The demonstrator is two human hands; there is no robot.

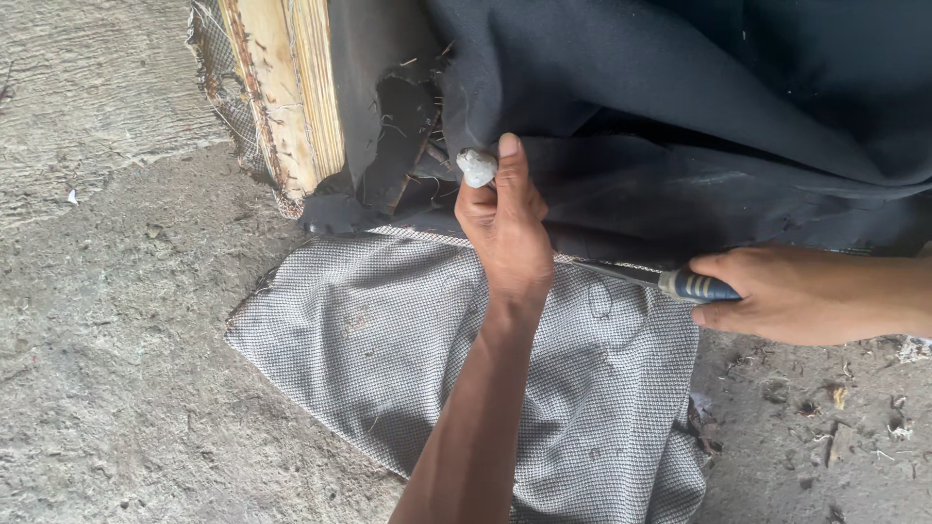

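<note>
My left hand (pixel 505 233) reaches up from the bottom centre and pinches a small grey lump (pixel 477 167), like a stone, between thumb and fingers. It holds the lump against the frayed edge of a black fabric (pixel 680 87). My right hand (pixel 777 291) comes in from the right edge, closed around the blue-and-black striped handle (pixel 694 285) of a tool. The tool's metal blade (pixel 612 272) points left, low along the black fabric, and its tip is hidden behind my left hand.
A wooden frame edge (pixel 286 87) with torn mesh stands at the upper left, and the black fabric hangs from it. A grey checked cloth (pixel 388 330) lies spread on the rough concrete floor (pixel 116 369). Debris scatters the floor at lower right (pixel 835 398).
</note>
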